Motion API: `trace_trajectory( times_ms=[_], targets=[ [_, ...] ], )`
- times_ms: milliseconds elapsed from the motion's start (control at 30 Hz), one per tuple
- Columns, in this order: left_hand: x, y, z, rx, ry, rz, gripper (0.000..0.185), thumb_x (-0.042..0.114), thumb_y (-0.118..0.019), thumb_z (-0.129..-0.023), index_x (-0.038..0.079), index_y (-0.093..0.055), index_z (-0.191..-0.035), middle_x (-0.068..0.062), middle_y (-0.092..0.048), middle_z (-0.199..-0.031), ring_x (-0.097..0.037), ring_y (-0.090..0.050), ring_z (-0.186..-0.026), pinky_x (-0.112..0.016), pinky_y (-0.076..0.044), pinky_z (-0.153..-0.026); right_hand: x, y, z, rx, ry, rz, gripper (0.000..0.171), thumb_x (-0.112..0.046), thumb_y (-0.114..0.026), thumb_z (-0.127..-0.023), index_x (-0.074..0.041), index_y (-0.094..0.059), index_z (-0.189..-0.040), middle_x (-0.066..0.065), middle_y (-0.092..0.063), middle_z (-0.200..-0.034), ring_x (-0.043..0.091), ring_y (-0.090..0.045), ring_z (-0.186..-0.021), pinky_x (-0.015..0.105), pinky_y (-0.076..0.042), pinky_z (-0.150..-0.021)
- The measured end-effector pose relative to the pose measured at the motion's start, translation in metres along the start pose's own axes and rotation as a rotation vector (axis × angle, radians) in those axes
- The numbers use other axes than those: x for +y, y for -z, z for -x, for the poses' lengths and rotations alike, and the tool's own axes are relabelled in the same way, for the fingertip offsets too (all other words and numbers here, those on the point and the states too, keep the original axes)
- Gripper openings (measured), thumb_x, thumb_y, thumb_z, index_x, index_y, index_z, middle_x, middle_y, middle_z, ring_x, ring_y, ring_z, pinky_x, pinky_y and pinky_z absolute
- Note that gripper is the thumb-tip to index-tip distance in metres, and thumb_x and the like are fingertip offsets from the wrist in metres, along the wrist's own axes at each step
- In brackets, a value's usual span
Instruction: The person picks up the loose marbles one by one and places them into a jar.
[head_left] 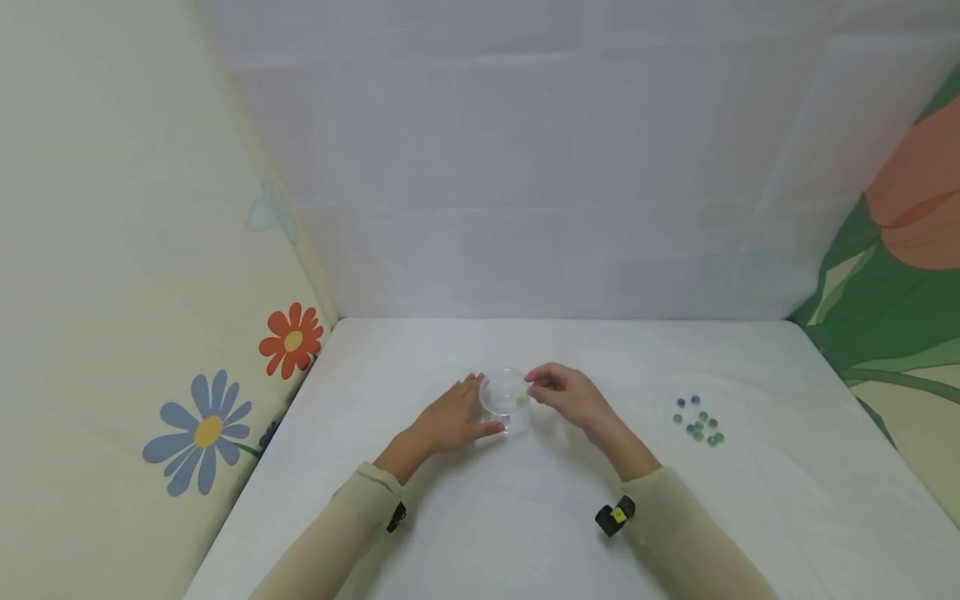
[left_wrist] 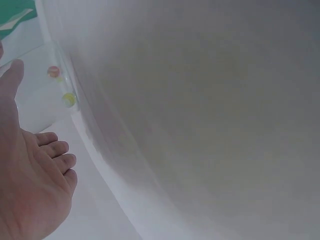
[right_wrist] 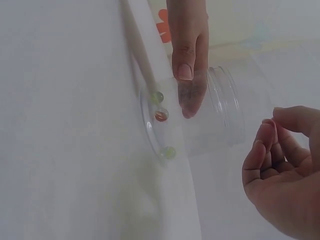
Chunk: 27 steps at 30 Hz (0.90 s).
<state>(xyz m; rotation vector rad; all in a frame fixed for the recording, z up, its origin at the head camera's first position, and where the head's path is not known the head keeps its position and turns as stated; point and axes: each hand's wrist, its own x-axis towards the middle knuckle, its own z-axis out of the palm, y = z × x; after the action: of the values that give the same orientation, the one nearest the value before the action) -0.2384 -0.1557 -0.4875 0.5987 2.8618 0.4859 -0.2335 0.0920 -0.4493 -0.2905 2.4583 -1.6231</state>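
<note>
A clear jar (head_left: 491, 408) stands on the white table. My left hand (head_left: 450, 414) holds its side, the fingers along the left and the thumb across the front. Inside, near the bottom, lie a green marble (right_wrist: 168, 152), an orange marble (right_wrist: 160, 115) and another greenish marble (right_wrist: 158, 97). Beside the jar's mouth, on the right, is my right hand (head_left: 573, 396). Its fingers are curled, and the thumb and fingertips (right_wrist: 267, 131) come together with nothing visible between them. In the left wrist view the left palm faces the camera next to the jar wall.
Several loose glass marbles (head_left: 698, 436), mostly green and blue, lie in a group on the right of the table (head_left: 585, 533). A white cloth (head_left: 525, 208) hangs behind the table. Flower-patterned fabric (head_left: 112, 333) hangs along the left side, with more on the right.
</note>
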Motion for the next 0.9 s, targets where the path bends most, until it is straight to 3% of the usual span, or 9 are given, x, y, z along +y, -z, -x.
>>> trace_trajectory(
  times_ms=[367, 900],
  targets=[
    [-0.001, -0.002, 0.002, -0.002, 0.020, 0.014, 0.105, 0.072, -0.055, -0.091, 0.004, -0.018, -0.162, -0.016, -0.019, -0.168, -0.034, -0.019, -0.154, -0.049, -0.022, -0.126, 0.007, 0.013, 0.009, 0.017, -0.034, 0.072, 0.025, -0.020, -0.068, -0.098, -0.014, -0.069, -0.122, 0.004, -0.070, -0.112, 0.023, -0.064, -0.108, 0.044, -0.056, -0.096],
    [0.000, -0.002, -0.001, -0.006, -0.023, -0.013, 0.105, 0.071, -0.054, -0.092, 0.001, -0.018, -0.161, -0.017, -0.020, -0.167, -0.032, -0.018, -0.155, -0.045, -0.021, -0.126, 0.042, 0.057, 0.035, 0.025, -0.026, 0.131, 0.035, -0.020, -0.070, -0.096, -0.009, -0.065, -0.129, 0.005, -0.069, -0.105, 0.020, -0.064, -0.101, 0.036, -0.056, -0.090]
  ],
)
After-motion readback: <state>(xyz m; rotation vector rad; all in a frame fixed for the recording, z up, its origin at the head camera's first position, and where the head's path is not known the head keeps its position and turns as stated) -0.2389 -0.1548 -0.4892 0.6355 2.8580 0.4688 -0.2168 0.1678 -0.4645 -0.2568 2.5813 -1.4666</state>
